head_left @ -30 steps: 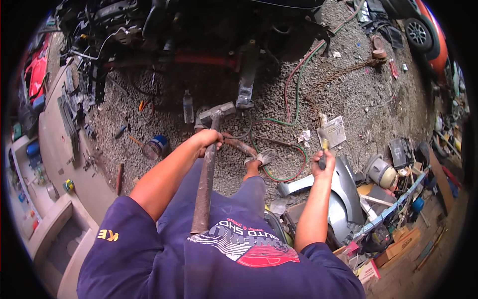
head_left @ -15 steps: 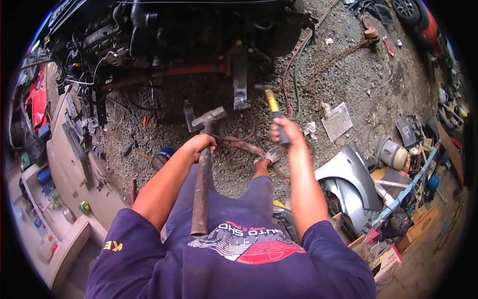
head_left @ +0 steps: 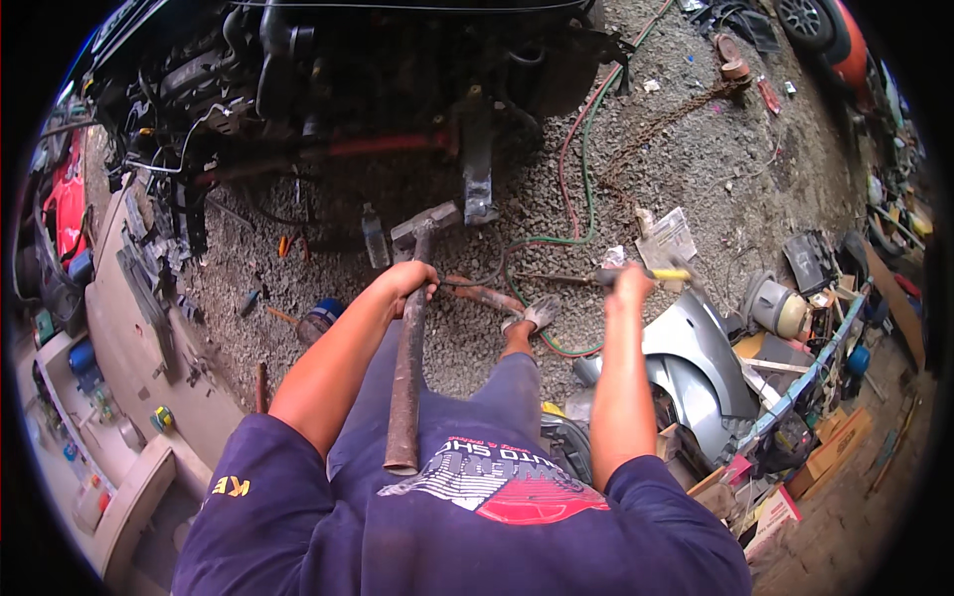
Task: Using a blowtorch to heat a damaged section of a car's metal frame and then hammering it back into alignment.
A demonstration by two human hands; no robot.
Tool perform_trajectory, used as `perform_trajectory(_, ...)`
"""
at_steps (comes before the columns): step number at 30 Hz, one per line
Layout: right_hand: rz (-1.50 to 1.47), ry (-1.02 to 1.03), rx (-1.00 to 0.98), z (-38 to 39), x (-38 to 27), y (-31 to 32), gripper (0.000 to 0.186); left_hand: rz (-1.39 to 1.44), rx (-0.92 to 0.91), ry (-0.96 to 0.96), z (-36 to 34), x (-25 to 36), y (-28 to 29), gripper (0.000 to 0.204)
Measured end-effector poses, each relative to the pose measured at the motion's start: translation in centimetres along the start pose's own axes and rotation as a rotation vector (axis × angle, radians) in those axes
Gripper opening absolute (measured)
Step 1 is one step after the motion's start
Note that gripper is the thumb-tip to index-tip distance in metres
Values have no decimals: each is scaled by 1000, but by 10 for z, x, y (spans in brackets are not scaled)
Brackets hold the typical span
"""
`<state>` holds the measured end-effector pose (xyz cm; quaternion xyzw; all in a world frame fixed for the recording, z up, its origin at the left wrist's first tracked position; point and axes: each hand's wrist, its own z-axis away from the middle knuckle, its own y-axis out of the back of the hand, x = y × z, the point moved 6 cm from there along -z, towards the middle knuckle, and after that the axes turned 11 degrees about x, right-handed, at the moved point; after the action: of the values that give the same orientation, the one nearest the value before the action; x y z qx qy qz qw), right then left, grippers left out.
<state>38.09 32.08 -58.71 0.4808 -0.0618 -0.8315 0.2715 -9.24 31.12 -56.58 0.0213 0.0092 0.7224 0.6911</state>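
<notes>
My left hand (head_left: 409,282) is wrapped round the upper handle of a sledgehammer (head_left: 406,382). Its block-shaped head points away from me, just short of the car's front end, and the pipe-like handle runs back toward my shirt. Out to the right, my right hand (head_left: 628,286) grips a smaller hammer (head_left: 664,274) by its black-and-yellow handle, with the blurred head swung to the right. Ahead of the sledgehammer, a metal frame rail (head_left: 478,179) sticks out of the stripped car front (head_left: 348,79). A red bar (head_left: 388,145) crosses beside the rail.
Red and green hoses (head_left: 590,169) wind over the gravel. A plastic bottle (head_left: 375,236) stands near the sledgehammer head. A silver fender (head_left: 696,348) lies at the right, beside heaped parts. A rusty chain (head_left: 666,124) stretches farther off. A beige panel (head_left: 129,288) lies left.
My right hand has swung the smaller hammer to the right and away from the rail, its head now pointing right. My left hand and the sledgehammer have shifted only slightly.
</notes>
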Motion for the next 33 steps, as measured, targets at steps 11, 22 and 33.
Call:
perform_trajectory(11,79,-735,-814,78,27,-28,20,59,113,-107,4,13,66,11)
perform_trajectory(22,-45,-173,-188,-18,-25,42,15,-398,162,-262,1,77,34,13)
perform_trajectory(33,227,-546,-1027,170,21,-63,45,-381,228,-260,-10,72,59,11)
